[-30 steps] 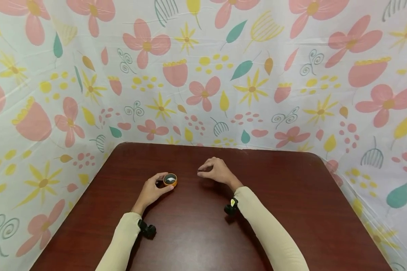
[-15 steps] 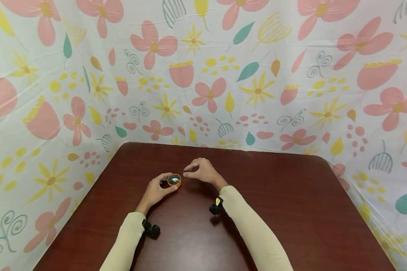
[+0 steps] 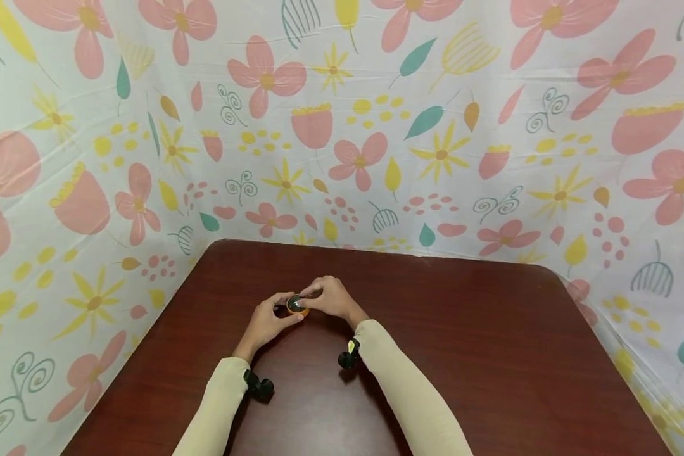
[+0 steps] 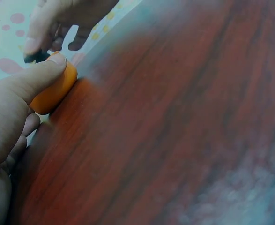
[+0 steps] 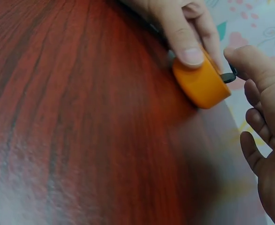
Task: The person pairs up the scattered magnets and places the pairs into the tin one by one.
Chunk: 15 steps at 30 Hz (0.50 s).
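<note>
A small round orange case (image 3: 297,308) with a dark shiny top lies on the dark red wooden table (image 3: 462,354), near its middle. My left hand (image 3: 285,308) grips the case from the left, thumb on the near side (image 5: 184,40) and fingers behind. My right hand (image 3: 305,302) has its fingertips (image 4: 33,44) on the case's top right edge, where they pinch a small black part (image 5: 228,77). In the wrist views the orange wall of the case (image 4: 53,91) stands flat on the wood. Both sleeves are cream.
A flowered cloth (image 3: 353,145) walls in the table at the back and on both sides. A black camera sits on each wrist (image 3: 259,387). Bare wood lies right of the hands.
My right hand has moved left across the table and reached the case, closing its fingers on the top edge. The left hand has kept its hold; the view has shifted slightly.
</note>
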Available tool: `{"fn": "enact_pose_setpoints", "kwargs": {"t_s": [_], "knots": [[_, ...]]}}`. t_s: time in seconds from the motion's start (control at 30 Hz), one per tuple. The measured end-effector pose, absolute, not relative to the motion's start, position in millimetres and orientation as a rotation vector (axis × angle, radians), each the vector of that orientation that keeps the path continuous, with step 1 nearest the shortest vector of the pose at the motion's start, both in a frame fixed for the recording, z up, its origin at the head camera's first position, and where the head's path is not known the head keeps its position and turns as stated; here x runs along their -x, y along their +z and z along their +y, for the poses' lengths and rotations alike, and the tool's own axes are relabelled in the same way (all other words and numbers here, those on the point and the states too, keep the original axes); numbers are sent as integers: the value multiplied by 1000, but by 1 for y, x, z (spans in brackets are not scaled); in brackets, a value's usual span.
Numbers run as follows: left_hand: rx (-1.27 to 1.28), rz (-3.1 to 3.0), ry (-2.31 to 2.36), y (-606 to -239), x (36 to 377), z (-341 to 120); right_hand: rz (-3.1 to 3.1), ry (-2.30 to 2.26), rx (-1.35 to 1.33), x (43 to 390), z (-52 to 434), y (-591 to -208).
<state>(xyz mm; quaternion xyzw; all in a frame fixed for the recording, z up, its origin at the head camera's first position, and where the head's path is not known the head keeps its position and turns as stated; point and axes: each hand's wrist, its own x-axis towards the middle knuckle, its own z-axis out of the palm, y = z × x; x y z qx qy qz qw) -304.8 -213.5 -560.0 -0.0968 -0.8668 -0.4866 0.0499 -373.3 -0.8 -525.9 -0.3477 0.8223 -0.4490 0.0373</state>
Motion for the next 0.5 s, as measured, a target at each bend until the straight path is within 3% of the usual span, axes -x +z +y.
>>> {"fn": "enact_pose_setpoints", "kwargs": {"t_s": [0.5], "knots": [[322, -2631, -1485, -558, 306, -214, 2472, -1459, 1002, 369, -1, -530]]}}
